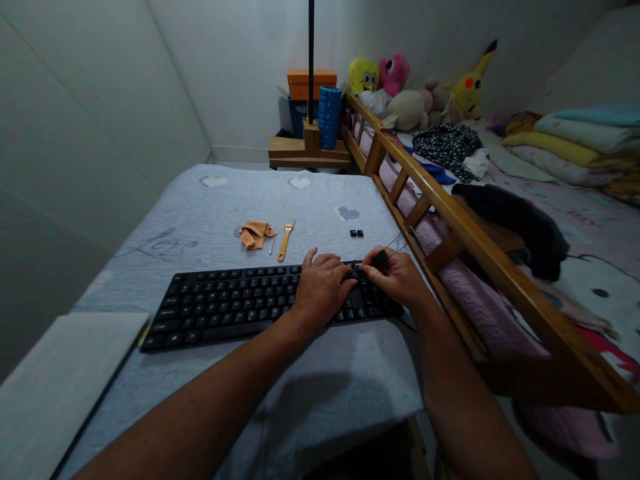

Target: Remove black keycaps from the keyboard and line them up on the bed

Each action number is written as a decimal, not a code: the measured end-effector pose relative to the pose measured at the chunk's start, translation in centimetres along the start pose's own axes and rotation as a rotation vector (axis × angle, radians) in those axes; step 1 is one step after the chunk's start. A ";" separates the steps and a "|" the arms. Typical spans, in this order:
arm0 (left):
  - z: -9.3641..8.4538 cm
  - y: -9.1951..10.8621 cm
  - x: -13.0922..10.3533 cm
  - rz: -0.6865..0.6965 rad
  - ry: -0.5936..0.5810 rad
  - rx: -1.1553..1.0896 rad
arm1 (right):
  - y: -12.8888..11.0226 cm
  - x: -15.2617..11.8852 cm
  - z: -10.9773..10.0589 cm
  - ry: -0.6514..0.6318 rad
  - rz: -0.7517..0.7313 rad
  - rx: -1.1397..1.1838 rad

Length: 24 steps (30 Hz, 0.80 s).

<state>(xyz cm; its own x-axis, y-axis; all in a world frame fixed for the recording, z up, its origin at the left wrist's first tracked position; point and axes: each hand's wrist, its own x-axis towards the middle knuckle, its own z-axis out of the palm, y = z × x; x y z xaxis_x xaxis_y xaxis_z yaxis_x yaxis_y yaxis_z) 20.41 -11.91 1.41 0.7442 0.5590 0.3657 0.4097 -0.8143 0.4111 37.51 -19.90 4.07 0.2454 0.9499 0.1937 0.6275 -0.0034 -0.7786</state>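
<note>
A black keyboard lies across the cloth-covered table. My left hand rests over its right part, fingers stretched and thumb apart, touching the keys. At the keyboard's right end my right hand is closed around a keycap puller, a black handle with thin wires pointing up and right. The right thumb and fingertips are close to the left fingertips, above the keys; what lies between them is hidden. Two loose black keycaps sit on the cloth behind the keyboard.
Behind the keyboard lie an orange cloth, a cotton swab and a small brush. A wooden bed rail runs along the right side. At the lower left is a white flat-topped object. Plush toys sit farther back.
</note>
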 end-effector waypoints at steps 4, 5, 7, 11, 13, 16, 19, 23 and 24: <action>0.0 0.1 -0.1 0.005 0.011 0.001 | -0.1 0.0 -0.1 0.052 -0.025 0.009; 0.0 0.1 -0.1 0.006 0.016 0.001 | -0.1 0.0 -0.2 0.044 -0.037 0.026; 0.0 0.2 -0.1 0.005 0.019 0.000 | 0.0 0.0 -0.2 0.033 -0.079 0.043; 0.1 0.2 -0.2 0.003 0.041 -0.006 | 0.2 0.1 -0.4 -0.041 -0.183 -0.034; 0.0 0.2 -0.2 0.005 0.064 -0.008 | 0.2 0.2 -0.5 -0.093 -0.196 -0.061; 0.0 0.2 -0.2 0.010 0.092 -0.010 | 0.1 0.3 -0.5 -0.134 -0.188 -0.072; 0.0 0.2 -0.2 0.008 0.096 -0.010 | 0.3 0.4 -0.6 -0.157 -0.184 -0.069; 0.0 0.1 -0.2 0.010 0.083 -0.019 | 0.8 0.5 -0.5 -0.179 -0.176 -0.061; 0.0 0.1 -0.1 0.010 0.079 -0.023 | 0.8 0.6 -0.5 -0.181 -0.173 -0.062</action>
<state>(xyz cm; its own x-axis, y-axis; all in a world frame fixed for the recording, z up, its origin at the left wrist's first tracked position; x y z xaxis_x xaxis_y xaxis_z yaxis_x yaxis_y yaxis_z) 20.37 -12.11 1.39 0.7039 0.5618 0.4346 0.3894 -0.8169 0.4254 38.52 -19.49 3.79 -0.0020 0.9784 0.2067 0.6942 0.1501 -0.7040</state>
